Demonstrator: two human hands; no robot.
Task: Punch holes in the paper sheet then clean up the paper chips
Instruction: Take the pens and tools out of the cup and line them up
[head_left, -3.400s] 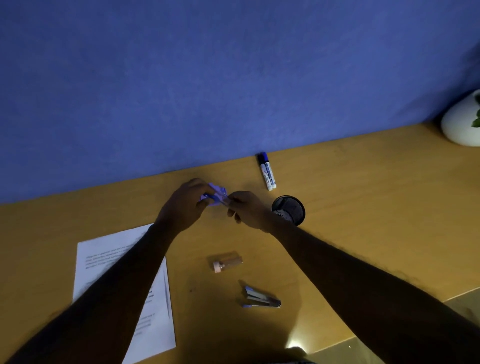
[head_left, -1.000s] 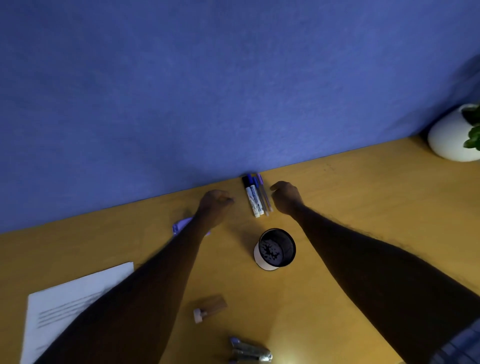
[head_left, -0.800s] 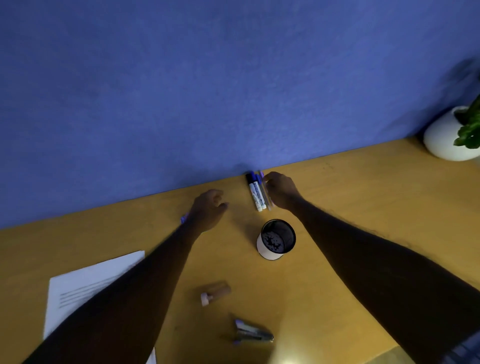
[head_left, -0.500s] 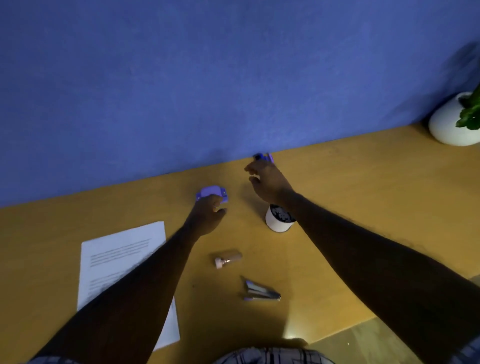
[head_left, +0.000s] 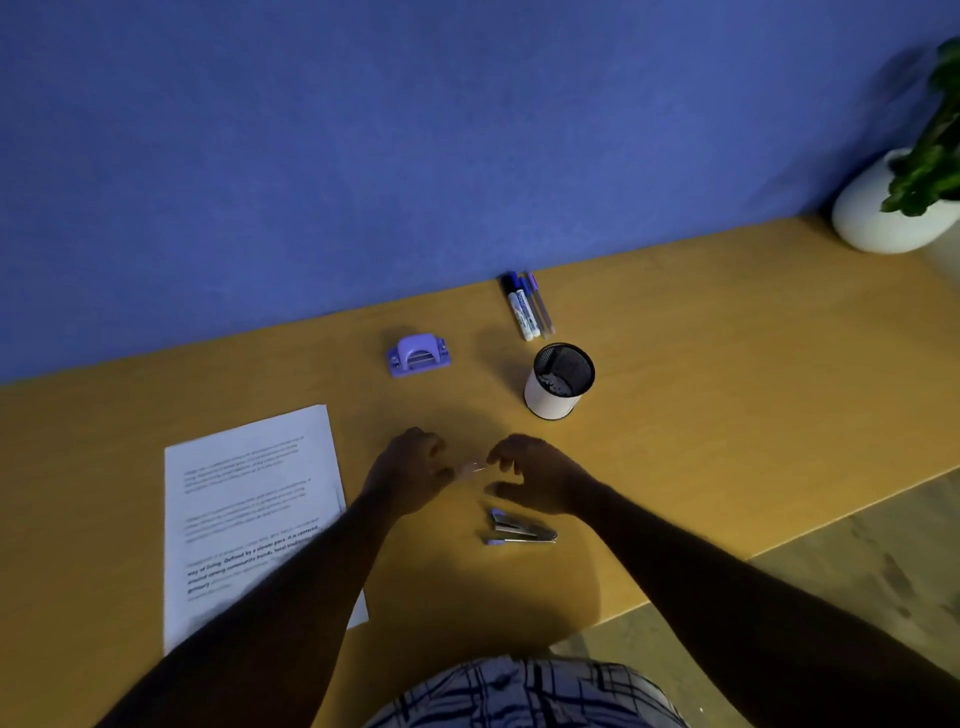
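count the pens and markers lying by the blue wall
3, side by side at the desk's back edge, just behind the mesh cup: a black-capped marker on the left, a blue-capped marker in the middle, a thin purple pen on the right.
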